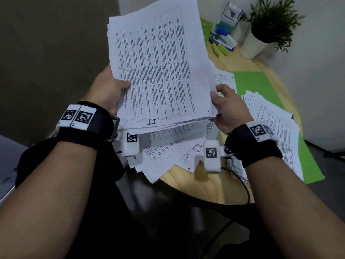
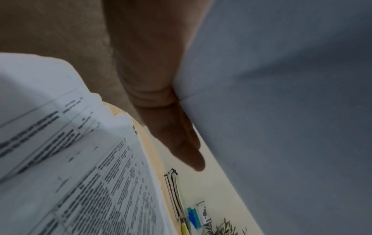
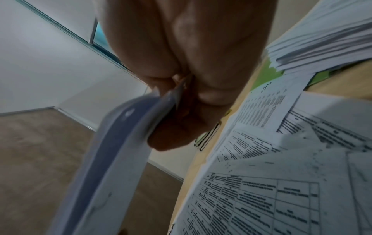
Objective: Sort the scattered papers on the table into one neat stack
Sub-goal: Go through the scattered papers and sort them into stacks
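Above the near edge of the round tabletop [image 1: 209, 187], a thick bundle of papers [image 1: 160, 68] is held up clear of the surface, tilted with its printed tables facing the head camera. Its left edge is gripped by the left hand [image 1: 110, 90], the thumb laid across the top sheet and the fingers [image 2: 181, 143] pressed flat behind the bundle. Its lower right corner is pinched by the right hand [image 1: 229, 109], thumb on top and fingers [image 3: 175, 136] curled beneath. Under the bundle, loose sheets [image 1: 168, 156] are fanned out over the near edge, some overhanging it. Toward the right edge, a second pile of papers [image 1: 274, 124] is seen lying partly on a green folder [image 1: 261, 81]. At the far edge, a potted plant [image 1: 261, 36] in a white pot is set beside a clear holder of stationery [image 1: 225, 28].
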`<state>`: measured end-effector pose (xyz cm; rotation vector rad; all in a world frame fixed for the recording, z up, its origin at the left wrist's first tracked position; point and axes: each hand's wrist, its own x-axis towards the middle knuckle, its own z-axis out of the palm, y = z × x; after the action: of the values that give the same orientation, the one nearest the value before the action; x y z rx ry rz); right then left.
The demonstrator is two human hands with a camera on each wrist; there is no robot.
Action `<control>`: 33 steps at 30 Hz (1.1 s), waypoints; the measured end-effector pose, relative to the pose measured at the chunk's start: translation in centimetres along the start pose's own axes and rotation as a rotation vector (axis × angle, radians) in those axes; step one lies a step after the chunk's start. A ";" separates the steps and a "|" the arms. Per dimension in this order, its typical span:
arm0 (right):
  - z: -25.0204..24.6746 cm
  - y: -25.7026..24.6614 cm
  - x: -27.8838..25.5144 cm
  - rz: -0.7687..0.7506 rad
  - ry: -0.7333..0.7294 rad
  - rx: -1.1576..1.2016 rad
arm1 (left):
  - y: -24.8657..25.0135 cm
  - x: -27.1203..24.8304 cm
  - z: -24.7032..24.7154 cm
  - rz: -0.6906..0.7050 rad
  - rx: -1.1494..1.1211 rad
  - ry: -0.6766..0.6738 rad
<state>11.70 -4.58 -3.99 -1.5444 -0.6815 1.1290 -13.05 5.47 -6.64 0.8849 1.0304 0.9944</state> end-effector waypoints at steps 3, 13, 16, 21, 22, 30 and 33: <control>-0.3 0.5 1.0 0.047 0.008 -0.101 | 0.2 0.3 -1.1 0.024 0.005 0.048; 1.6 6.1 3.6 0.072 0.152 -1.329 | 0.7 0.2 -1.8 0.144 0.274 0.134; 1.2 6.4 3.6 0.121 0.150 -1.210 | 0.8 0.3 -2.0 0.152 0.261 0.123; -0.1 5.4 3.3 0.064 0.134 -1.069 | 0.7 0.4 -1.9 0.141 0.230 0.078; -0.4 4.8 3.2 0.045 0.139 -1.054 | 0.6 0.4 -2.0 0.135 0.220 0.067; -2.7 -0.6 0.4 -0.048 0.144 -0.088 | 0.5 0.2 -1.1 0.075 0.043 -0.033; -2.8 -1.4 -0.4 -0.069 0.038 0.015 | 0.2 -0.1 -0.1 0.056 0.017 -0.049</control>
<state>14.29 -5.70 -2.56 -1.5147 -0.6941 1.0479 -13.20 5.48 -6.48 0.9522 0.9789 1.0070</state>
